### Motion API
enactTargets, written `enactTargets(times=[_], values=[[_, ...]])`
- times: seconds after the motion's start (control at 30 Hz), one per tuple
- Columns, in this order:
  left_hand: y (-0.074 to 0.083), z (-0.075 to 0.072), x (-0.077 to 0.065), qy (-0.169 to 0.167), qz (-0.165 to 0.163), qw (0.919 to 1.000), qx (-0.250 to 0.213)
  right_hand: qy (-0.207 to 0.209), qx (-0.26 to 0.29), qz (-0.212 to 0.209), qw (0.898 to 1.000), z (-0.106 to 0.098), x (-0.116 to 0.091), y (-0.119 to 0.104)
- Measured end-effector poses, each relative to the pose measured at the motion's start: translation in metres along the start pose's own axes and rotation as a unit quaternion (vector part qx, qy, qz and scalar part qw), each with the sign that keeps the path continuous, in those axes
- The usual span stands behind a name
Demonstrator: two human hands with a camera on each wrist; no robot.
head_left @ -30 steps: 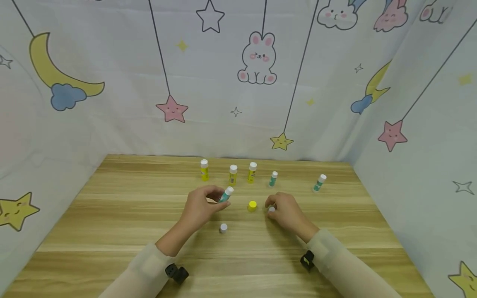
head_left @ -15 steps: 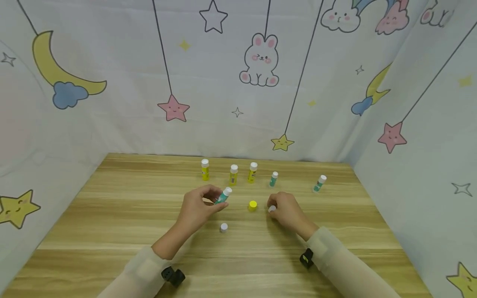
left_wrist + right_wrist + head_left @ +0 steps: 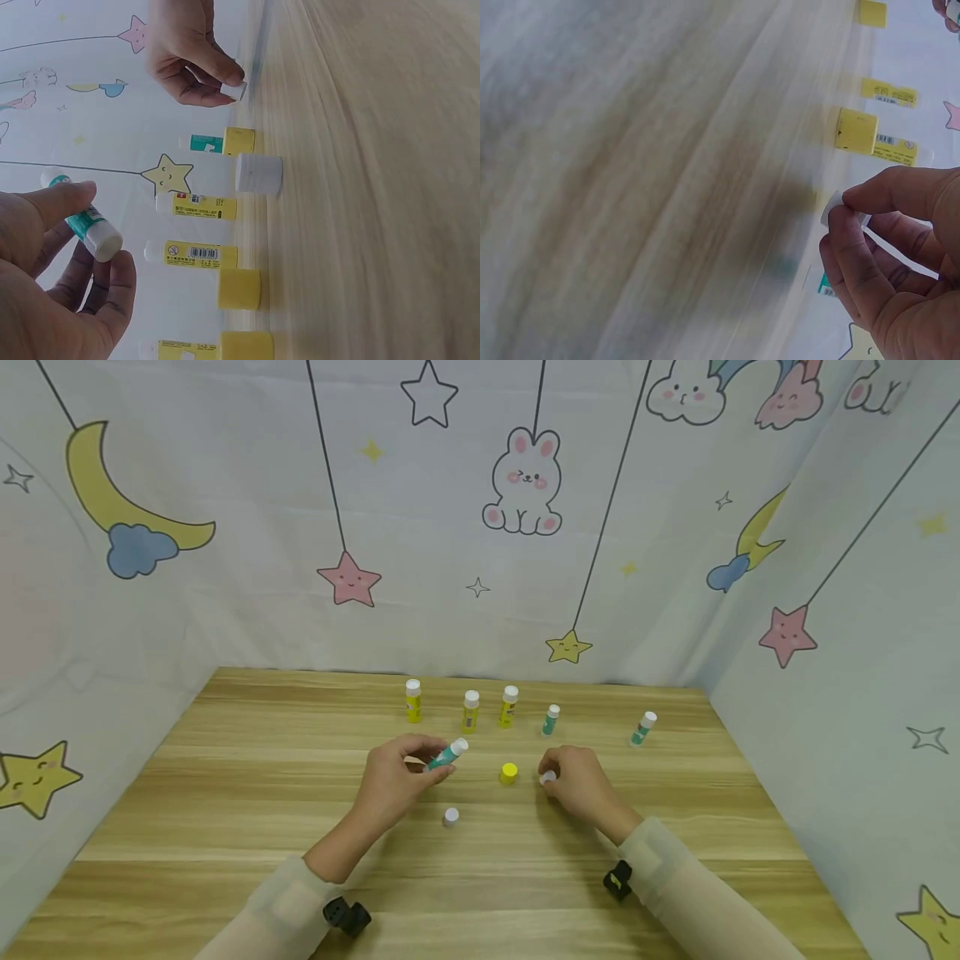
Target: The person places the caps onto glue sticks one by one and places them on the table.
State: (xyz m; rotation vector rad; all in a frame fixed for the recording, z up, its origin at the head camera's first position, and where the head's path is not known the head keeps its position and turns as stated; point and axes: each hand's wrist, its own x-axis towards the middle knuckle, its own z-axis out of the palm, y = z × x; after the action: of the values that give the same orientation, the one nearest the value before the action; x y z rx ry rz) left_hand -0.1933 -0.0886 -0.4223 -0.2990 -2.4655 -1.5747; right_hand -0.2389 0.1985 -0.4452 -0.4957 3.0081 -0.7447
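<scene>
My left hand (image 3: 392, 781) holds a teal glue stick (image 3: 450, 753) tilted above the table, its white end pointing up and right. In the left wrist view, thumb and fingers pinch this glue stick (image 3: 88, 223) along its barrel. My right hand (image 3: 581, 785) pinches a small white cap (image 3: 548, 777) between thumb and fingertips, close over the wood; the right wrist view shows the cap (image 3: 833, 207) partly covered by the fingers. Between the hands a yellow cap (image 3: 508, 773) stands on the table, and a loose white cap (image 3: 451, 817) sits nearer to me.
Three yellow glue sticks with white tops, such as the leftmost one (image 3: 413, 702), stand along the back of the wooden table (image 3: 480, 893). Two teal glue sticks stand further right, one (image 3: 551, 721) beside the yellow row, another (image 3: 642, 728) apart. Behind hangs a patterned curtain (image 3: 450, 635).
The teal glue stick in my left hand has moved slightly left and tilted closer to horizontal. My right hand has stayed nearly still, the white cap shifting up only a little.
</scene>
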Motion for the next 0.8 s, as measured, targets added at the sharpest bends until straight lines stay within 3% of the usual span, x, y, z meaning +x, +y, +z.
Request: enactTargets(times=[0.8], values=[[-0.007, 0.003, 0.0, -0.008, -0.005, 0.9999, -0.004, 0.058, 0.065, 0.014, 0.996, -0.007, -0.01, -0.002]])
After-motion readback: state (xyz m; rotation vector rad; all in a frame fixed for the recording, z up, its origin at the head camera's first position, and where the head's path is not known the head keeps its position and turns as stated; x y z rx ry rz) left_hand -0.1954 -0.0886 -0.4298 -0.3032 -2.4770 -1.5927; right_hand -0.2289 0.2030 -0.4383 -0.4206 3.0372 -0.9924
